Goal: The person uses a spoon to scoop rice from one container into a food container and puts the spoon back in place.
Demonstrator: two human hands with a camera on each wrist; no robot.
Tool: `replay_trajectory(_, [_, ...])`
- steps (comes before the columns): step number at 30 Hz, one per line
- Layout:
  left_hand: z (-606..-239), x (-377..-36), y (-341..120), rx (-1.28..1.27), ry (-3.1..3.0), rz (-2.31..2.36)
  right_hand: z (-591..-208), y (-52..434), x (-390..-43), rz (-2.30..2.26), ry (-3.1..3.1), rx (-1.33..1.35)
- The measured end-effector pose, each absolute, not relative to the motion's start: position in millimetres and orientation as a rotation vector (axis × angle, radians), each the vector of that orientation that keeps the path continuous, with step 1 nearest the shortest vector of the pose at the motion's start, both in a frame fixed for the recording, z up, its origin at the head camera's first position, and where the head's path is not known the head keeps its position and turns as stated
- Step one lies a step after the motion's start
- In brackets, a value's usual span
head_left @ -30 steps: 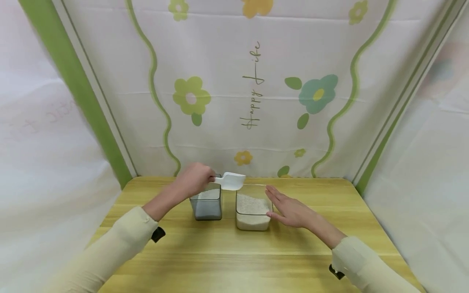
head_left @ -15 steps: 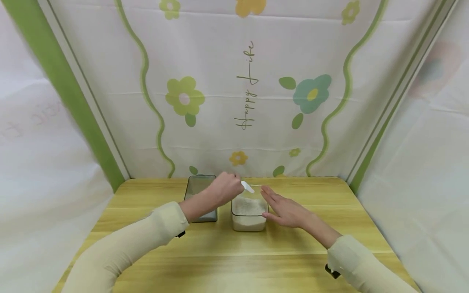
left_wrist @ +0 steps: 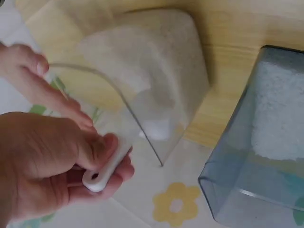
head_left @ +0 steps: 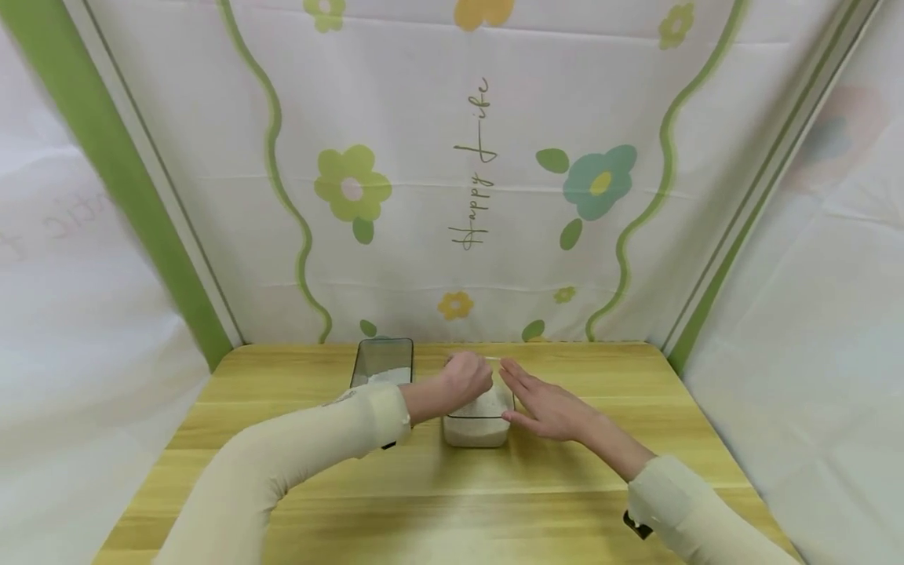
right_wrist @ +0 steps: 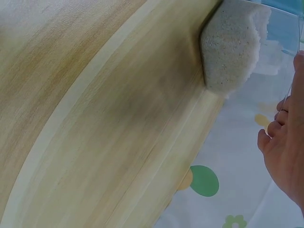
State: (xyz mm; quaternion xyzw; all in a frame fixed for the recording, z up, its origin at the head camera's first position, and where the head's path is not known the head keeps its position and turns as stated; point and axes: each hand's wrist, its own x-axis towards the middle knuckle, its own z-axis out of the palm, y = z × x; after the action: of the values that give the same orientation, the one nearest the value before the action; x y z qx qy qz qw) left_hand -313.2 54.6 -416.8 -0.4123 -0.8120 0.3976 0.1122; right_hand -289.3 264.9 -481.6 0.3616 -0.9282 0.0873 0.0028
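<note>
Going left to right: the tinted grey square plastic container [head_left: 382, 362] sat far-left on the wooden surface [head_left: 452, 502], some white powder in it. The left hand [head_left: 466, 382] was closed round the white plastic scoop handle [left_wrist: 105, 165], bowl dipped in the clear square tub of white grains [head_left: 477, 416]. I'd have kept the scoop level coming out. The right hand [head_left: 547, 406], fingers flat and relaxed, steadied the tub's right wall.

This looks like a small staged booth, not a real kitchen. A wooden table [head_left: 452, 502] stands boxed in by hanging cloth: a flowered backdrop [head_left: 466, 180] printed with "Happy life" behind it, and plain white sheets [head_left: 812, 314] to either side. Two clear plastic tubs [head_left: 477, 420] of white grains are the only household goods on it.
</note>
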Motion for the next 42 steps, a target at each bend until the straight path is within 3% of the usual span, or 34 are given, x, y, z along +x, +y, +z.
replay_trajectory(12, [-396.7, -353.3, 45.0, -1.511, -2.702, 1.052, -478.8, 256.9, -291.4, 0.179, -2.934, 1.123])
replay_trajectory(28, [-386.1, -381.2, 18.8, -1.519, -3.364, 0.309, -482.0, 252.4, -290.6, 0.168, -2.935, 1.098])
replay_trajectory(42, [-401.4, -369.4, 26.0, -1.568, -3.213, 0.36, -482.8, 257.8, -286.7, 0.222, -2.951, 1.059])
